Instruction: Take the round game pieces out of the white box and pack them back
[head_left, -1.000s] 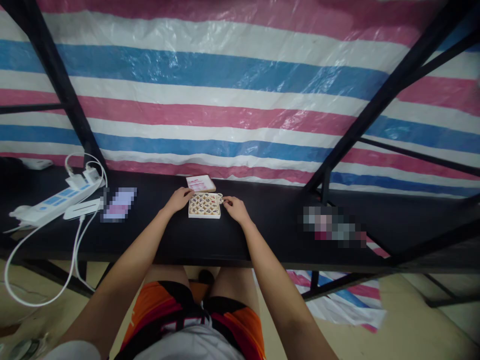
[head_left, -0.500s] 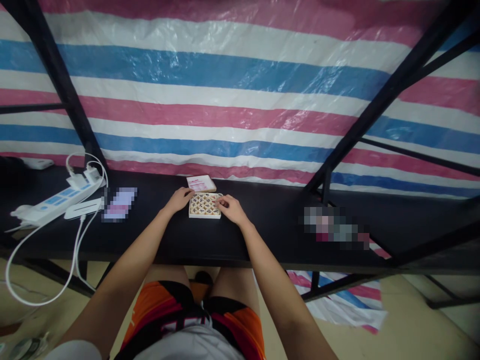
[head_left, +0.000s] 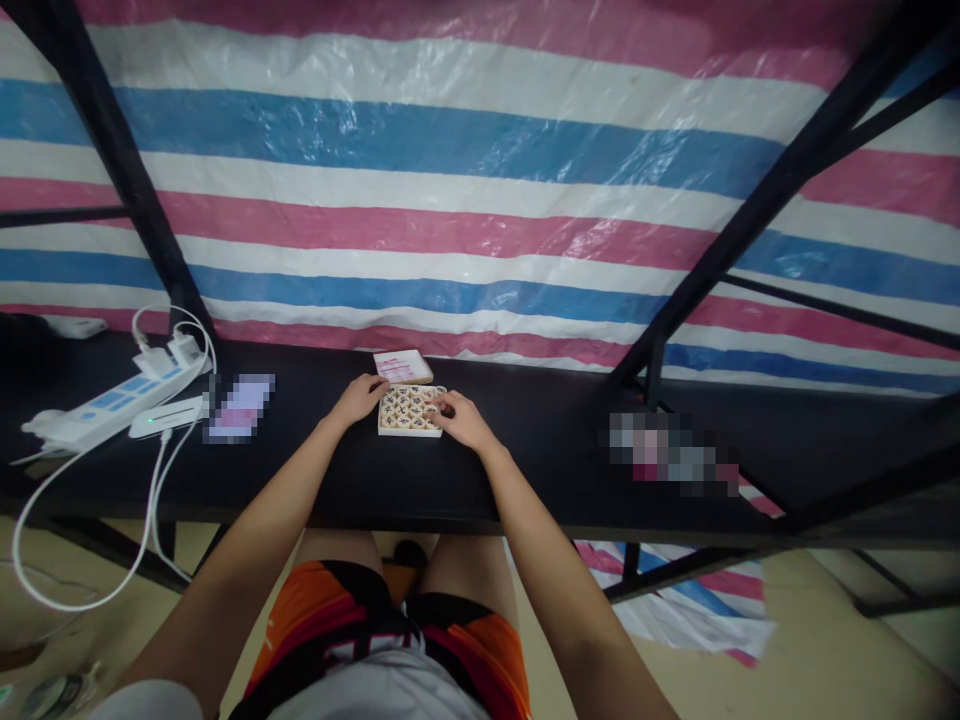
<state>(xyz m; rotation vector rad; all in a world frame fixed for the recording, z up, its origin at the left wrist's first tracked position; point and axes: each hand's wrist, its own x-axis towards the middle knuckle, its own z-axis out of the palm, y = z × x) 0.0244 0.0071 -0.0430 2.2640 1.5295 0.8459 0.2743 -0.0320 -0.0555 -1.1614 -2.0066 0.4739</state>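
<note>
A small wooden box (head_left: 407, 412) full of round wooden game pieces sits on the black table (head_left: 390, 470), right in front of me. My left hand (head_left: 358, 398) rests curled against the box's left edge, steadying it. Fingers of my right hand (head_left: 459, 417) reach over the right side of the box and press on the pieces there, pinched together. The box's lid (head_left: 402, 366), pinkish on top, lies flat just behind the box.
A white power strip (head_left: 112, 400) with plugged chargers and looping white cables lies at the left. A blurred flat item (head_left: 238, 408) sits beside it and another blurred patch (head_left: 667, 455) lies at the right. Black frame bars and a striped tarp stand behind the table.
My right hand has slid left from beside the box's right edge onto the pieces inside. The left hand and box have stayed put.
</note>
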